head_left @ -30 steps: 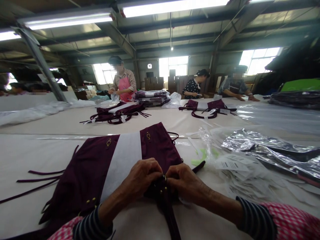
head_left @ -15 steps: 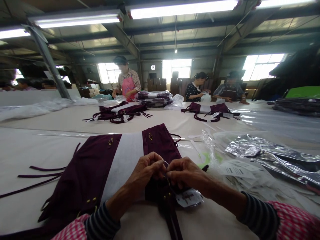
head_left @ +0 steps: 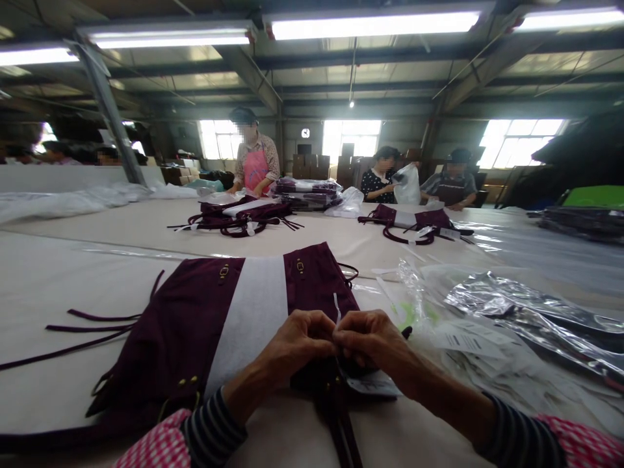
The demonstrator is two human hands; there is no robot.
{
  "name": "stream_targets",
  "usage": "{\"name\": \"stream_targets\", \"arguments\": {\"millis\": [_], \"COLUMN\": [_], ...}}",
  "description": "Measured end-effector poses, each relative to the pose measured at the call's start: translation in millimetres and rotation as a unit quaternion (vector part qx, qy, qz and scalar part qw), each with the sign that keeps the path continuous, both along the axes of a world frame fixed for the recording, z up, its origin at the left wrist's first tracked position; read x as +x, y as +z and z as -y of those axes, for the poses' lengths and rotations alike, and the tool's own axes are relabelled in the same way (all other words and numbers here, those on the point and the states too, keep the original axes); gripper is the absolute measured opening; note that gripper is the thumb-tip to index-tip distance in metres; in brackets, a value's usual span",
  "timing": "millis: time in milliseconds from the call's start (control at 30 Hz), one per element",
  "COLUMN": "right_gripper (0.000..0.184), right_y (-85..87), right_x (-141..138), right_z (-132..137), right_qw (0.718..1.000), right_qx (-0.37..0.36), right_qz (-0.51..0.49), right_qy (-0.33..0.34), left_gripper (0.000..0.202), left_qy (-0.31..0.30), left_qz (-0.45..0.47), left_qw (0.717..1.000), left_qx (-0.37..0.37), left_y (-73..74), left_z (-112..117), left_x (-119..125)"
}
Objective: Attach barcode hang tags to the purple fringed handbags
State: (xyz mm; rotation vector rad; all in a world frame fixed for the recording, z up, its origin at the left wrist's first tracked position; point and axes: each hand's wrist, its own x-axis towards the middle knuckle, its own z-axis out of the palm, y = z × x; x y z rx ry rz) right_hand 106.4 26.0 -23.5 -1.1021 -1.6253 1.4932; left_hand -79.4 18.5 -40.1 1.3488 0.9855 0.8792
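Note:
A dark purple handbag lies flat on the table in front of me, a white paper band across its middle. At its right end my left hand and my right hand meet with fingertips pinched together. Between them a thin white strip sticks up, and my right fingers close on it. What my left fingertips pinch is hidden. Below the hands run the bag's dark straps. Under my right hand lies a tag in a clear sleeve, partly covered.
Clear plastic and paper labels lie at the right, beside shiny plastic bags. Across the table are more purple bags, another purple bag and a wrapped stack. Several people work behind it, one in a pink apron.
The white strip now stands up above my fingertips, where earlier it was mostly hidden. My hands stay together. Across the table, a person has raised a clear plastic bag.

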Motion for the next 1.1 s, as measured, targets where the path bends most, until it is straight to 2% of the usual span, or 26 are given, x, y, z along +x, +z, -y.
{"name": "stream_targets", "arguments": {"millis": [100, 233, 467, 767, 900, 1100], "right_gripper": [0.016, 0.014, 0.019, 0.016, 0.014, 0.012], "right_y": [0.0, -1.2, -5.0, -1.5, 0.5, -0.2], "right_x": [-1.5, 2.6, 8.4, 7.7, 7.7, 13.5], "right_z": [2.2, 6.1, 5.8, 8.3, 7.8, 2.0], "right_qw": [0.999, 0.996, 0.999, 0.999, 0.999, 0.995], "right_qx": [0.046, 0.071, 0.016, -0.031, -0.024, 0.021], "right_qz": [-0.001, 0.015, 0.001, -0.013, 0.002, 0.092], "right_qy": [-0.015, -0.043, -0.031, -0.022, -0.023, -0.028], "left_gripper": [0.018, 0.020, 0.022, 0.019, 0.021, 0.016], "left_qy": [0.013, 0.015, 0.010, 0.015, 0.013, 0.001], "left_qz": [-0.025, -0.042, -0.049, -0.022, -0.003, 0.034], "left_qw": [1.000, 0.999, 0.999, 0.999, 1.000, 0.999], "left_qx": [0.010, 0.009, 0.000, -0.026, -0.024, -0.035], "left_y": [-3.2, 0.2, 8.9, 5.8, 6.2, 6.8], "left_z": [-0.9, 0.3, 2.5, 4.4, 3.1, 4.8], "left_x": [0.5, -0.4, -2.5, -2.4, -2.4, -4.9]}}
